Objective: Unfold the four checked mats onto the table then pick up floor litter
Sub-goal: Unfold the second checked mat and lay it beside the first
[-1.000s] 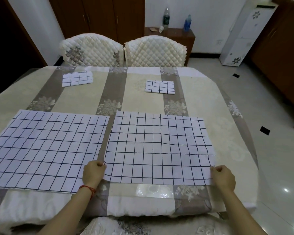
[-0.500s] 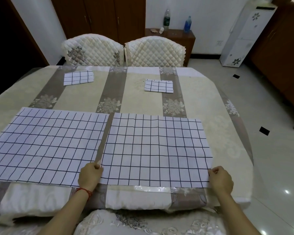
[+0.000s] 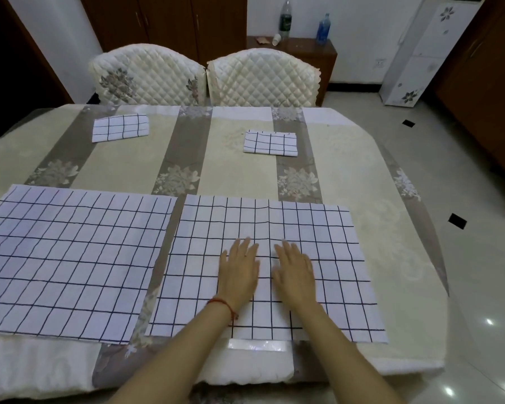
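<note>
Now I see both hands flat on the soft right mat, a white cloth rectangle with thin dark squares. The left hand and right hand lie side by side, fingers straight and released, holding nothing. Half a second ago they pinched its near corners. Left of the fingers lies the other spread mat. Beyond the fingers, two folded mats sit on the shiny striped desk.
</note>
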`<state>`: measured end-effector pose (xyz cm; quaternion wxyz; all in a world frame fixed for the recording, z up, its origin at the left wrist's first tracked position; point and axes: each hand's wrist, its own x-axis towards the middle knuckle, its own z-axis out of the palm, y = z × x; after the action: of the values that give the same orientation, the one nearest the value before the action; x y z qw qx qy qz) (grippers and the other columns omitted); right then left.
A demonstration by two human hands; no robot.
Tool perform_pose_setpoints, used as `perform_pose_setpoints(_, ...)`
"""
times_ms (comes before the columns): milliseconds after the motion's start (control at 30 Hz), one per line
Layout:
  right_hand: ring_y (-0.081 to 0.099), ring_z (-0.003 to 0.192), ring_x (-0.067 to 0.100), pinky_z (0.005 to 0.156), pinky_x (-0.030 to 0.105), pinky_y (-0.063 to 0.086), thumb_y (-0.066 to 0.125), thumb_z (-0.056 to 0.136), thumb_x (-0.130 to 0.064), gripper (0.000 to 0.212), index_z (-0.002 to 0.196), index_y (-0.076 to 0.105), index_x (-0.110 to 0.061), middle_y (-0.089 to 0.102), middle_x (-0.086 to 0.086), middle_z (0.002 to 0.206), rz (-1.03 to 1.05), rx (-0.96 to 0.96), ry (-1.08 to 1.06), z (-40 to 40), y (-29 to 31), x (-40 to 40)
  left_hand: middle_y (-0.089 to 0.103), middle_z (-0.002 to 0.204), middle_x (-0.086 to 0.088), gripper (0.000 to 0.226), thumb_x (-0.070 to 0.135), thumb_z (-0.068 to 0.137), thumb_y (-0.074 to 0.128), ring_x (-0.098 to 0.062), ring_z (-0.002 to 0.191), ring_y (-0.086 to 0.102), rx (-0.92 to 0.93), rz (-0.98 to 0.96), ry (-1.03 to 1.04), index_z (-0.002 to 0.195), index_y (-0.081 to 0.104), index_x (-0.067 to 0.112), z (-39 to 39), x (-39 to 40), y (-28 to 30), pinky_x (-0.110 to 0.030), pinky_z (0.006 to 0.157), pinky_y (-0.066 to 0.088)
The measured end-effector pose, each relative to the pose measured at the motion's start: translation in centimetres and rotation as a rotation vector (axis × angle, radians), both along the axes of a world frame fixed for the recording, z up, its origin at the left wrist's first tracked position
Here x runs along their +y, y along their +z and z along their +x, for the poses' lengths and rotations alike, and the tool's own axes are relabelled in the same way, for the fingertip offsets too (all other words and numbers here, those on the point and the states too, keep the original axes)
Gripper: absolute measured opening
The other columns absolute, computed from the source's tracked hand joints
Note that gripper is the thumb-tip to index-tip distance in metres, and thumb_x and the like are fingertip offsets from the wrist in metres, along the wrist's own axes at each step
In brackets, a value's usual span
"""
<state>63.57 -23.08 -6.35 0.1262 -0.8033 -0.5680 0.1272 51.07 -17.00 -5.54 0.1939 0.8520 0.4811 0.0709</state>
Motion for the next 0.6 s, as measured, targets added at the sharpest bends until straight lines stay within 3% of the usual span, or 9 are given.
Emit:
perform_pose_setpoints(33,0.04,0.135,0.026,0.109,0.046,0.029,0.03,0.09,-0.034,0.05,0.135,0.044,-0.018,0.043,0.006,0.145,-0.038,-0.011,0.042,-0.3,-0.5,0.6,0.035,0.149,-0.008,0.059,0.038,0.087,0.012,-0.028,0.14,0.029,0.045,-0.039,-0.018,0.136,0.039,0.017,0.8,0.1,-0.3,-0.052,0.11,0.026)
perform_pose_setpoints(100,0.008,0.145,0.016,0.117,0.04,0.002,0.001,0.088,-0.053,0.066,0.145,0.022,-0.026,0.014,-0.004,0.156,-0.099,-0.024,0.094,0.0,-1.9,0.5,0.005,0.157,0.003,0.057,0.045,0.092,0.006,-0.02,0.146,0.002,0.148,-0.061,-0.035,0.145,0.013,0.024,0.9,0.5,-2.1,-0.047,0.117,0.003)
perform_pose_setpoints(133,-0.007,0.144,0.01,0.115,0.035,-0.011,-0.009,0.084,-0.059,0.072,0.146,0.011,-0.029,0.0,-0.009,0.156,-0.103,-0.013,0.082,0.4,-2.6,0.0,-0.005,0.156,0.007,0.057,0.049,0.092,0.004,-0.018,0.146,-0.004,0.153,-0.033,-0.016,0.145,0.005,0.028,0.2,0.6,-3.1,-0.045,0.117,-0.006)
perform_pose_setpoints(200,-0.017,0.139,0.005,0.11,0.029,-0.023,-0.012,0.081,-0.061,0.07,0.145,-0.002,-0.033,-0.012,-0.014,0.152,-0.077,-0.023,-0.012,1.8,-3.2,-1.1,-0.01,0.152,0.01,0.067,0.062,0.084,-0.007,-0.018,0.144,-0.009,0.132,0.054,0.067,0.144,-0.001,0.031,-2.2,0.8,-4.5,-0.04,0.113,-0.018)
perform_pose_setpoints(300,-0.014,0.142,0.008,0.116,0.036,-0.013,-0.004,0.085,-0.058,0.062,0.141,-0.007,-0.034,-0.012,-0.01,0.153,-0.099,-0.011,-0.229,4.3,-3.1,-3.0,-0.002,0.153,0.008,0.073,0.069,0.081,-0.007,-0.018,0.143,-0.005,0.115,0.078,0.091,0.144,0.003,0.032,-4.3,1.0,-5.2,-0.037,0.11,-0.021)
perform_pose_setpoints(400,-0.007,0.146,0.02,0.118,0.047,-0.006,0.011,0.095,-0.049,0.059,0.147,0.004,-0.024,-0.002,0.003,0.159,-0.121,-0.007,-0.409,5.3,-2.2,-2.0,0.006,0.155,0.005,0.072,0.068,0.083,-0.002,-0.019,0.144,-0.001,0.107,0.086,0.096,0.145,0.008,0.032,-4.3,1.1,-4.9,-0.038,0.112,-0.017)
perform_pose_setpoints(500,0.0,0.146,0.023,0.117,0.045,-0.002,-0.002,0.084,-0.051,0.073,0.147,0.012,-0.018,0.005,0.005,0.158,-0.014,-0.02,-0.197,3.2,-1.1,2.8,0.013,0.155,0.002,0.069,0.066,0.085,0.002,-0.019,0.144,0.003,0.132,0.096,0.101,0.144,0.009,0.031,-4.4,1.0,-5.2,-0.04,0.112,-0.013)
perform_pose_setpoints(600,-0.007,0.146,0.016,0.116,0.038,-0.008,-0.008,0.08,-0.06,0.076,0.147,0.007,-0.027,-0.001,-0.004,0.159,-0.058,0.009,0.127,0.7,-1.9,6.5,0.018,0.154,0.001,0.066,0.063,0.088,0.006,-0.017,0.142,0.003,0.164,0.113,0.126,0.144,0.011,0.03,-4.4,1.1,-5.3,-0.042,0.112,-0.009)
